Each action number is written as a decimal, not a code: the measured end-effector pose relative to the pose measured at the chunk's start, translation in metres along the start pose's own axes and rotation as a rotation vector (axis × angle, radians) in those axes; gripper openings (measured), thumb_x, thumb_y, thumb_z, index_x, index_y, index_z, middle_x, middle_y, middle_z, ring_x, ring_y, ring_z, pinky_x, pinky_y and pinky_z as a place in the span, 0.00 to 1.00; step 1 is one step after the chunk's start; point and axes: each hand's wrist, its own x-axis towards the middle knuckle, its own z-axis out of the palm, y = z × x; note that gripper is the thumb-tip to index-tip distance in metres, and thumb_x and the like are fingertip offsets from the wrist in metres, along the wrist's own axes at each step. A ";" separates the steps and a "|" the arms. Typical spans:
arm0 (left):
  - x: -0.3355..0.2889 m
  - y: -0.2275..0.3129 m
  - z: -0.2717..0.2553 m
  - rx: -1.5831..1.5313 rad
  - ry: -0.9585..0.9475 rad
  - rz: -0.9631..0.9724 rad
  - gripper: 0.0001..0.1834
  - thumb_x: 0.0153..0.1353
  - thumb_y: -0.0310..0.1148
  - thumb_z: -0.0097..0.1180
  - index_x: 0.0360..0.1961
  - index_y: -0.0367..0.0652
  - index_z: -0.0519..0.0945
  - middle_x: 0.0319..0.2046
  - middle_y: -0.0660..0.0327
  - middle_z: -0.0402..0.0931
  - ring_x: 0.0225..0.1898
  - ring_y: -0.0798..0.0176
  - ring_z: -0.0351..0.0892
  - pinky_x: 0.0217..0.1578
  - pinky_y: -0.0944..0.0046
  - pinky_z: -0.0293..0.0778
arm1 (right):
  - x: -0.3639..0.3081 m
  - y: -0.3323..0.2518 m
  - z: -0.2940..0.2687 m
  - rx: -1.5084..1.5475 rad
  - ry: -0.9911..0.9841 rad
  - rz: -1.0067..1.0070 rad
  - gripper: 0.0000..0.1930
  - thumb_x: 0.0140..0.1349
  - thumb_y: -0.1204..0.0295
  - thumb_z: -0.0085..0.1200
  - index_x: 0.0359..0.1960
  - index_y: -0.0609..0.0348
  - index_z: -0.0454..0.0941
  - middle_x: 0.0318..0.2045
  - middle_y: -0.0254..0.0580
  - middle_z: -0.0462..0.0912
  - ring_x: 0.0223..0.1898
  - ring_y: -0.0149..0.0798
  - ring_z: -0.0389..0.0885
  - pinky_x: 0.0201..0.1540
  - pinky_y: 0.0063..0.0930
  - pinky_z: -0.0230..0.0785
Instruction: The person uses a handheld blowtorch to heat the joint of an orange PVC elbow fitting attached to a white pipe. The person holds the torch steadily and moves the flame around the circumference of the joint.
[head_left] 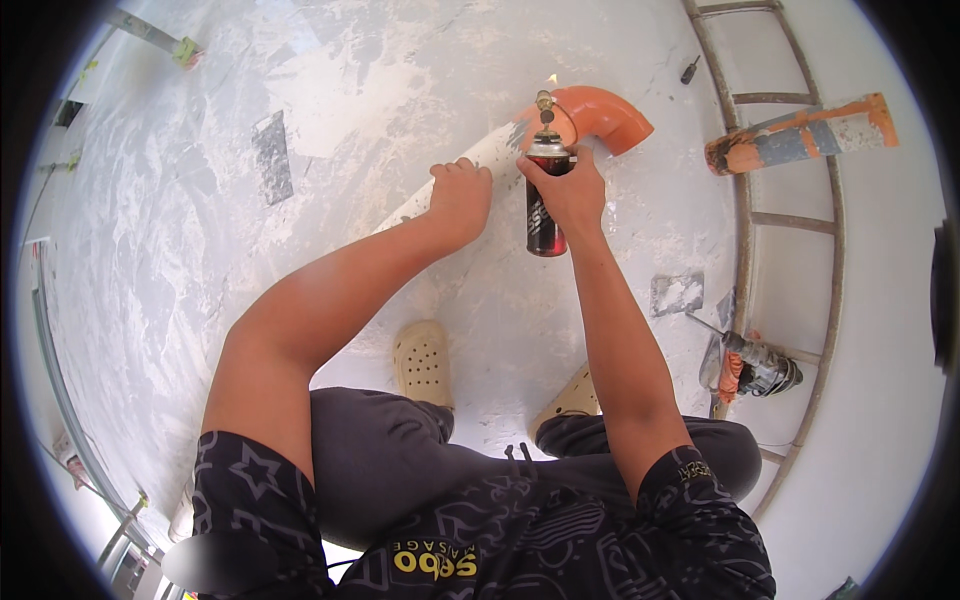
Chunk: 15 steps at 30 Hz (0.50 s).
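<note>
A grey floor streaked with whitish smears spreads beneath a worker crouching near a pale wall. On that floor, directly in front of the worker, a white pipe meets a curved orange elbow, which bends away toward the right. A dark gas canister with a red lower part stands out against the pair, its brass torch head overlapping the elbow and a small glow showing just above it. The worker's right hand grasps the canister near its silver collar, while the left hand is curled over the white pipe, fingers bent around it. Below the hands, the worker's feet are in perforated beige clogs. To the right, a ladder runs alongside the wall, with a strip smeared orange and grey crossing it. Lower down, a power drill lies by the ladder, its long bit directed toward a square grey plate.
</note>
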 end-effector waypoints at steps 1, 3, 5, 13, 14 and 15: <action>0.000 0.001 0.000 0.002 0.000 0.001 0.16 0.62 0.32 0.64 0.50 0.41 0.80 0.44 0.50 0.79 0.44 0.51 0.84 0.44 0.50 0.73 | 0.000 0.000 0.000 0.002 0.007 -0.007 0.45 0.51 0.44 0.79 0.61 0.65 0.77 0.47 0.54 0.90 0.48 0.48 0.91 0.53 0.39 0.81; 0.000 0.001 -0.001 0.009 -0.011 -0.001 0.16 0.61 0.31 0.64 0.50 0.40 0.80 0.44 0.49 0.79 0.44 0.50 0.83 0.45 0.49 0.73 | 0.000 -0.001 -0.002 0.005 0.018 -0.009 0.44 0.51 0.44 0.79 0.60 0.65 0.77 0.47 0.54 0.90 0.48 0.48 0.91 0.53 0.39 0.81; 0.001 0.002 -0.001 0.013 -0.016 0.001 0.17 0.61 0.31 0.64 0.50 0.40 0.80 0.44 0.49 0.79 0.45 0.50 0.83 0.46 0.48 0.72 | 0.001 -0.001 -0.004 0.012 0.012 0.008 0.44 0.51 0.43 0.79 0.60 0.65 0.77 0.48 0.54 0.90 0.49 0.49 0.91 0.53 0.39 0.81; 0.000 0.002 -0.001 0.026 -0.016 0.009 0.17 0.60 0.31 0.64 0.50 0.40 0.79 0.44 0.48 0.78 0.44 0.50 0.82 0.47 0.49 0.71 | 0.005 0.001 -0.012 0.015 0.037 0.016 0.45 0.50 0.42 0.80 0.61 0.63 0.78 0.50 0.54 0.89 0.52 0.49 0.90 0.56 0.40 0.80; 0.000 0.002 0.000 0.030 -0.015 0.009 0.17 0.60 0.31 0.64 0.50 0.40 0.79 0.44 0.48 0.78 0.44 0.50 0.82 0.47 0.49 0.71 | 0.005 0.002 -0.012 0.015 0.053 0.005 0.45 0.50 0.43 0.80 0.61 0.63 0.78 0.51 0.54 0.89 0.52 0.49 0.90 0.57 0.40 0.80; 0.000 0.003 0.000 0.035 -0.014 0.008 0.17 0.60 0.31 0.64 0.50 0.40 0.79 0.44 0.48 0.78 0.44 0.50 0.82 0.46 0.49 0.71 | 0.005 0.003 -0.012 0.016 0.066 -0.002 0.45 0.50 0.43 0.80 0.61 0.63 0.78 0.51 0.54 0.89 0.53 0.49 0.90 0.57 0.40 0.80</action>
